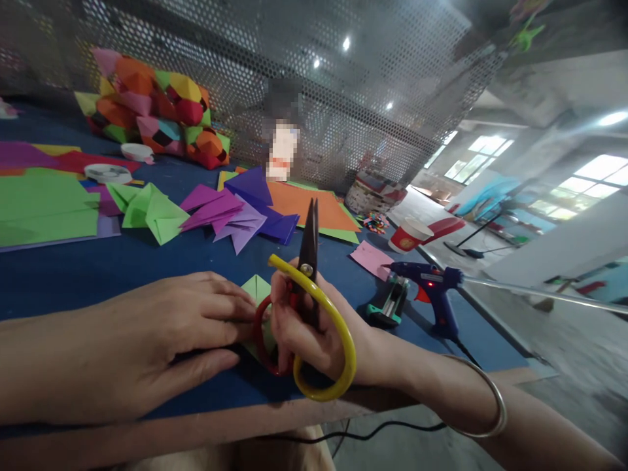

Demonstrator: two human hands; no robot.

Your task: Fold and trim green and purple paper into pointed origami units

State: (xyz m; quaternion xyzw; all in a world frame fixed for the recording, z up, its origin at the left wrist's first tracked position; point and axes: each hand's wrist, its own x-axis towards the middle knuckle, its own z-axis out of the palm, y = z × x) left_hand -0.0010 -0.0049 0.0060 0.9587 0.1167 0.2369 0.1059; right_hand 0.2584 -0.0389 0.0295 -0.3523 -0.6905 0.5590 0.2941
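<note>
My right hand [314,333] is closed around a pair of scissors [308,252] with one red and one yellow handle loop. The dark blades are together and point up, away from the table edge. Beneath both hands lies a small piece of light green folded paper [256,286], mostly covered by my fingers. My left hand [196,320] rests on its left side with fingers stretched out and the thumb apart. Folded green paper [156,212], magenta paper [213,208] and purple paper [279,222] pieces lie just beyond my hands.
At the right stand a blue glue gun [436,281] with a lit red light, a stapler-like tool [389,302] and a paper cup [409,234]. Green sheets [49,203] and rolls of tape [108,173] lie left. Colourful paper balls [152,104] sit by the perforated metal screen [235,59].
</note>
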